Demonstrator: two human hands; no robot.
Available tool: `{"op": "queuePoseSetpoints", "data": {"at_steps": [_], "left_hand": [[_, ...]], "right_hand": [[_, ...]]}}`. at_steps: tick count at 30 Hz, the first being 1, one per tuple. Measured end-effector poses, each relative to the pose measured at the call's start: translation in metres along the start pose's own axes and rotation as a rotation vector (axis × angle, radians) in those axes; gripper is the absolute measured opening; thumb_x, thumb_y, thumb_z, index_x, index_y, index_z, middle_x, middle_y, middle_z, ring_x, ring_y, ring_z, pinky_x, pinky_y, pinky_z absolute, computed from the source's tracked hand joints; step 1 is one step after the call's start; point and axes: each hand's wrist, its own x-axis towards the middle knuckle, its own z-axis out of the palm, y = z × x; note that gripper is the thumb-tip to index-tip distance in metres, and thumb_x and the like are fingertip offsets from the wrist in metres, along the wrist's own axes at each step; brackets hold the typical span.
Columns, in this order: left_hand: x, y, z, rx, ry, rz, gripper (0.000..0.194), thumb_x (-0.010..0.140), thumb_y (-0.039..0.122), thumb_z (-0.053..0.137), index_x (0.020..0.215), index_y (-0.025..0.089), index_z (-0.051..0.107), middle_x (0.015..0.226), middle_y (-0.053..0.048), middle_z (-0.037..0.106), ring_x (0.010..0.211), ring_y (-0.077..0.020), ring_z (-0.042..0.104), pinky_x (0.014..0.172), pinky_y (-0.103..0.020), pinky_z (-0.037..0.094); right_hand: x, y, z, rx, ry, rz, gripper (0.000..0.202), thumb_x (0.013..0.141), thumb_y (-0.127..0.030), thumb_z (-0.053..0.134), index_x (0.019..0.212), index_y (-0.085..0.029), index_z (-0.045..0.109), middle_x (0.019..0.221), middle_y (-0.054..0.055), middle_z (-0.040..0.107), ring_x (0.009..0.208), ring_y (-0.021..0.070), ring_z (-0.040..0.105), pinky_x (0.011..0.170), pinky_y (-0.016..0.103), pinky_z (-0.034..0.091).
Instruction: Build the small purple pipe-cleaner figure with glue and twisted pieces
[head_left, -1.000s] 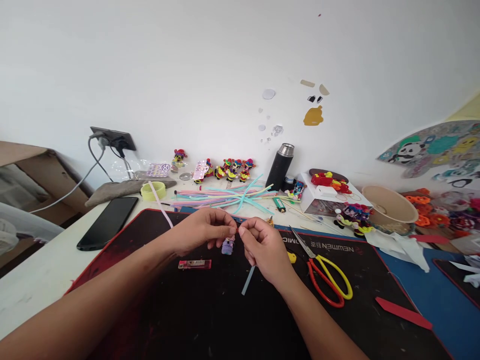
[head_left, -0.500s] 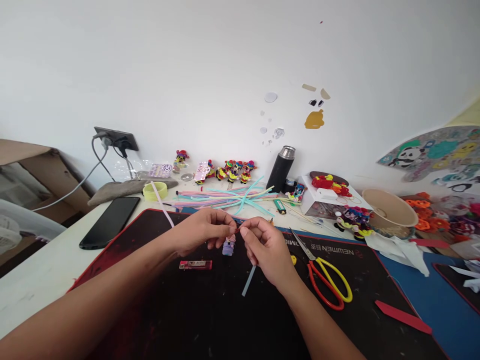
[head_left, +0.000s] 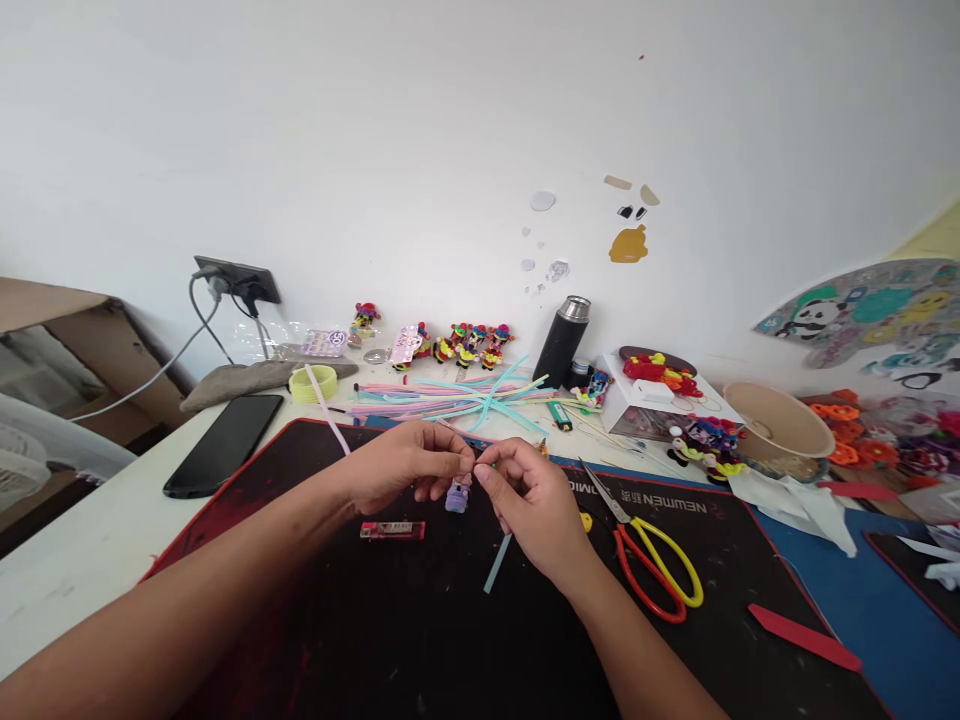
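Left hand (head_left: 409, 462) and right hand (head_left: 531, 497) fingertip to fingertip above the mat (head_left: 420, 640).

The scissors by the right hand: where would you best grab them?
By the red and yellow handle loops, coming from the near side. The scissors lie flat on the mat, loops toward the person, blades pointing away.

A small purple figure (head_left: 457, 495) sits on the black mat, just beneath the fingertips. Whether it is touched is unclear.
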Motion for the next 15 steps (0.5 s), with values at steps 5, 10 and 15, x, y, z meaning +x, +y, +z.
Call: {"op": "queuePoseSetpoints", "data": {"at_steps": [5, 10, 15], "left_hand": [[0.0, 0.0002, -0.0009, -0.024, 0.011, -0.001, 0.037, 0.076, 0.048, 0.084, 0.08, 0.014, 0.071, 0.056, 0.003, 0.059, 0.046, -0.0064, 0.044, 0.044, -0.018, 0.03], [0.0, 0.0006, 0.0002, -0.001, 0.008, 0.003, 0.033, 0.077, 0.046, 0.083, 0.078, 0.014, 0.072, 0.056, 0.003, 0.059, 0.047, -0.0064, 0.044, 0.044, -0.017, 0.032], [-0.0019, 0.0026, 0.0014, -0.023, 0.02, 0.003, 0.035, 0.076, 0.048, 0.082, 0.079, 0.015, 0.07, 0.056, 0.003, 0.059, 0.045, -0.007, 0.043, 0.044, -0.018, 0.032]], "right_hand": [[-0.0017, -0.0001, -0.0014, -0.066, 0.019, -0.024, 0.024, 0.098, -0.045, 0.063, 0.093, -0.022, 0.065, 0.054, -0.007, 0.047, 0.042, 0.0105, 0.043, 0.041, 0.022, 0.032], [-0.003, 0.002, -0.0008, -0.139, 0.035, -0.056, 0.025, 0.1, -0.044, 0.06, 0.09, -0.022, 0.066, 0.053, -0.006, 0.049, 0.042, 0.0111, 0.043, 0.042, 0.023, 0.032], [-0.0022, 0.0038, 0.0024, -0.189, 0.013, -0.059, 0.021, 0.1, -0.039, 0.06, 0.09, -0.022, 0.066, 0.054, -0.006, 0.049, 0.044, 0.011, 0.041, 0.043, 0.023, 0.03]]}}
